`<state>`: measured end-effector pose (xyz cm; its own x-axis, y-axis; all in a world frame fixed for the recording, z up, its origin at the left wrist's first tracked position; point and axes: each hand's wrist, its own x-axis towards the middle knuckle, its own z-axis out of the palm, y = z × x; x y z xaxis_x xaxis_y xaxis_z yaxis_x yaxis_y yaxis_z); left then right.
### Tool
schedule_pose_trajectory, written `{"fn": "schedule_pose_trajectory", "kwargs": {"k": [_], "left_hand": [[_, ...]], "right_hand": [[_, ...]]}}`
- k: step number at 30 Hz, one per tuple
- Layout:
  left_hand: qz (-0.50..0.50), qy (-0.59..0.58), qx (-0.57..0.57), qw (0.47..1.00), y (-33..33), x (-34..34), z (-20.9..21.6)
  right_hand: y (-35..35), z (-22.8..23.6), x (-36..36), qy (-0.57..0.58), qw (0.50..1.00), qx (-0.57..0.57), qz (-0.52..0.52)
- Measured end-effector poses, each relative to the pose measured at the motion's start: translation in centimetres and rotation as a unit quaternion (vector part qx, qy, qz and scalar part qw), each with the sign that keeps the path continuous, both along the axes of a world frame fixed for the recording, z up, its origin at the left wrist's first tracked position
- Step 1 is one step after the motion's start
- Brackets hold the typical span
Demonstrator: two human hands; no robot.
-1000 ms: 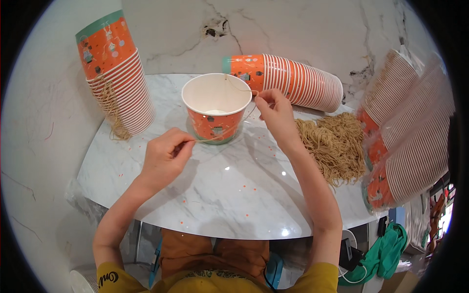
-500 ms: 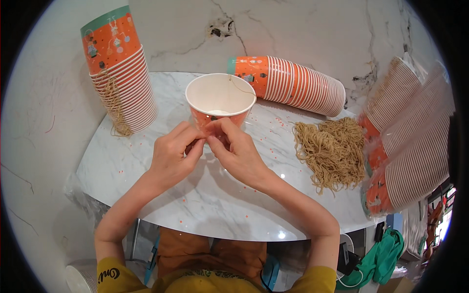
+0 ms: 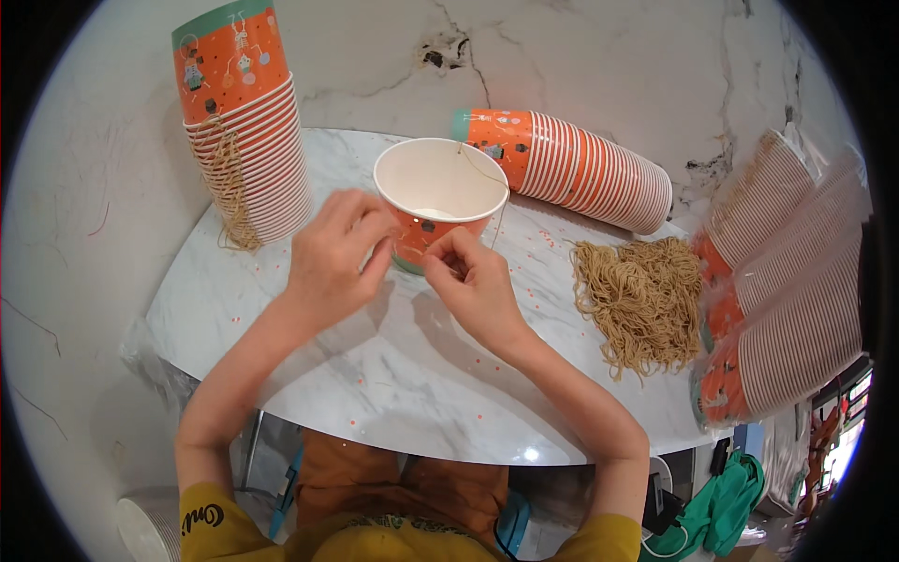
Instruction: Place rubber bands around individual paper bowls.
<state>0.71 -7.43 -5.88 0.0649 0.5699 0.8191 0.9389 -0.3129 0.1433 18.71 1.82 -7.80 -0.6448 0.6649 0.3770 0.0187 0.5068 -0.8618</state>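
A white-lined paper bucket (image 3: 440,178) with an orange printed outside stands upright on the table. A thin tan string (image 3: 499,228) hangs over its right rim. At the bucket's near left side is my left hand (image 3: 337,248), slightly blurred, its fingers bent and thumb drawn toward the index finger; whatever lies between the tips is too small to make out. My right hand (image 3: 478,290) is in front of the bucket, thumb and index finger pinched together. Anything in that pinch is hidden too.
A tall upside-down bucket stack (image 3: 253,159) with tan strings (image 3: 229,187) stands at left. Another stack (image 3: 581,169) lies behind the bucket. A pile of tan strings (image 3: 641,304) lies to the right, near plastic-wrapped stacks (image 3: 796,347). Orange specks dot the marble table (image 3: 403,375).
My hands, together at the fingertips before, have moved apart: the left up and left, the right a little right and down. The whole view has shifted slightly.
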Motion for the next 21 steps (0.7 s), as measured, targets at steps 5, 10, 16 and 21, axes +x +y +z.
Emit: {"fn": "schedule_pose_trajectory", "kwargs": {"k": [5, 10, 16, 21], "left_hand": [[-0.008, 0.110, 0.017, 0.994, 2.5, -2.2, 1.5], [-0.038, 0.110, -0.047, 0.992, 3.5, -2.0, 1.0], [-0.039, 0.069, -0.070, 0.994, 3.2, -0.6, 1.2], [-0.028, 0.047, -0.085, 0.995, 2.6, 0.3, 2.1]], "right_hand": [[0.6, -0.8, -0.3, 0.027, 0.998, -0.018, -0.049], [1.1, -1.6, -0.6, 0.077, 0.991, 0.063, -0.087], [1.8, -1.2, -0.3, 0.092, 0.982, 0.107, -0.126], [2.4, -1.4, -0.3, 0.119, 0.984, 0.085, -0.105]]}}
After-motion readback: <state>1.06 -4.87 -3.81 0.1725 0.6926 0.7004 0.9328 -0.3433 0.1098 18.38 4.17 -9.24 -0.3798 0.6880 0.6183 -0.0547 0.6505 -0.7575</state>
